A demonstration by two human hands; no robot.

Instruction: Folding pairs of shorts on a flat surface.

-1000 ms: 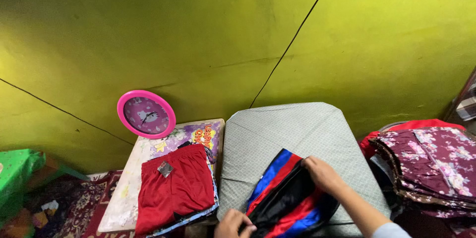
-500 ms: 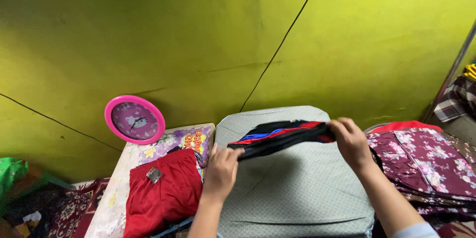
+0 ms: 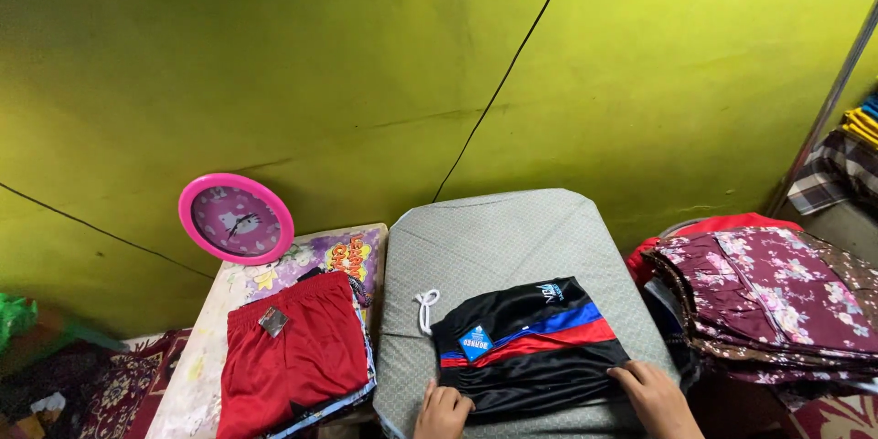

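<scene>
A pair of black shorts (image 3: 530, 347) with blue and red stripes, a white drawstring and a blue tag lies flat on a grey padded board (image 3: 498, 233). My left hand (image 3: 443, 410) rests on the shorts' near left edge, fingers curled on the fabric. At the near right edge, my right hand (image 3: 651, 393) presses flat on the shorts. Neither hand lifts the garment.
Red shorts (image 3: 291, 357) top a folded pile on a low patterned table (image 3: 201, 357) to the left. A pink round clock (image 3: 236, 218) leans on the yellow-green wall. A stack of maroon floral garments (image 3: 777, 297) sits at the right, with hanging clothes at the far right edge.
Half a second ago both hands held the shorts up in the air. They now lie spread flat on the board with my hands at the near edge.
</scene>
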